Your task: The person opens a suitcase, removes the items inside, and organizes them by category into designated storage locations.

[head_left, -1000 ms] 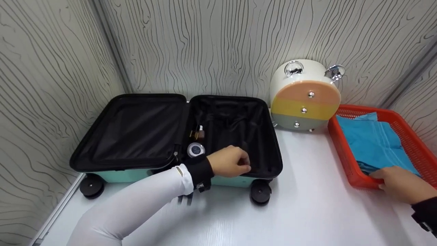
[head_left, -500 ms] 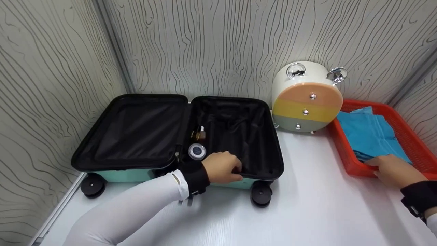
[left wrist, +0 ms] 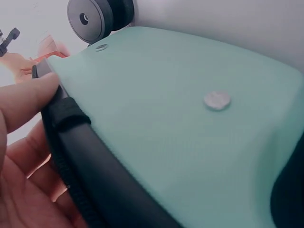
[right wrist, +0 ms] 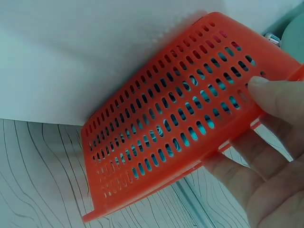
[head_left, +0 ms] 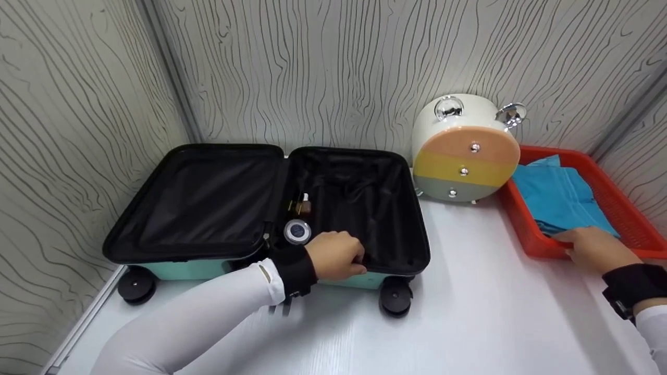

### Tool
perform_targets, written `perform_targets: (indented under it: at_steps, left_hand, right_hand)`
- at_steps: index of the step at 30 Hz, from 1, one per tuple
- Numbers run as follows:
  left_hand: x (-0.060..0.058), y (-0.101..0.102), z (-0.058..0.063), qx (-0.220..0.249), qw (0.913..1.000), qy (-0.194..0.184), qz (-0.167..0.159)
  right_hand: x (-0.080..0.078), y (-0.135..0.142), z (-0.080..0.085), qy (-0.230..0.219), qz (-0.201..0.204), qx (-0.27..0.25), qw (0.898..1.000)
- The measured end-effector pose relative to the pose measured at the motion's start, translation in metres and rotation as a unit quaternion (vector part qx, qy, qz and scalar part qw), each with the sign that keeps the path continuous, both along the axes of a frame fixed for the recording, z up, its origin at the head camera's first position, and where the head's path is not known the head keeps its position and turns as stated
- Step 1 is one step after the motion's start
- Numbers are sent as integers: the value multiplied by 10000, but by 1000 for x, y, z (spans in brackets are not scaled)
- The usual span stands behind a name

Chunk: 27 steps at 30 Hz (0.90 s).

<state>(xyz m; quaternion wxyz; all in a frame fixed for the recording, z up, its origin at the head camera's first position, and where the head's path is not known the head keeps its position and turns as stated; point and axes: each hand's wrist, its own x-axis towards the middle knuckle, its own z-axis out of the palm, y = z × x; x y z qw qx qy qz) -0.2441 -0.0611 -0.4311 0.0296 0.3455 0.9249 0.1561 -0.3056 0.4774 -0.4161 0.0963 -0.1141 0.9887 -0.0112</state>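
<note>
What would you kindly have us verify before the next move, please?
1. Suitcase lies open: ok, both halves spread.
2. Left hand grips the suitcase: ok, on its near side.
3. Right hand grips the red basket: ok.
4. Blue cloth sits inside the basket: ok.
5. Right hand free to lift the cloth: not ok, it holds the basket.
6. Small brown bottle capped tightly: cannot tell, too small here.

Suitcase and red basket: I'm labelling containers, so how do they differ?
The suitcase has smooth mint sides, the red basket slotted ones. The suitcase holds a small bottle and a round container; the red basket holds blue cloth. The left hand grips the suitcase's rim, the right hand the red basket's. Both are open.
</note>
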Motion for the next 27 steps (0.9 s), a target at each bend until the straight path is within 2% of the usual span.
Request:
perform_targets:
  at_steps: [6,9,13,17,21,24,27]
  left_hand:
    - [-2,-2,-1,197,9997,-149,-45]
    - [-2,-2,-2,229,9996,-155,-69]
    - [-2,-1,-3,231,9996,-171,-14]
    - [-2,-1,-4,217,9996,-143,58]
    - [-2,0,-5,173,9998,-83,84]
    - [-2,0,-6,126,9998,-113,89]
    - [-2,-1,-5,95,9998,-117,121]
  right_hand:
    - [-5,-6,6,19,62,-55,10000]
    - [-9,-14,19,89,-91,-386,9992]
    - [-18,-34,41,498,-235,-839,9950]
    - [-35,-57,59,1128,-419,-1443,9822]
    - [-60,-76,73,1615,-743,-2098,9615]
    - [-76,-87,83,1609,-979,-2444,9512]
    - [-90,-98,91,1449,-1163,-2661,9459]
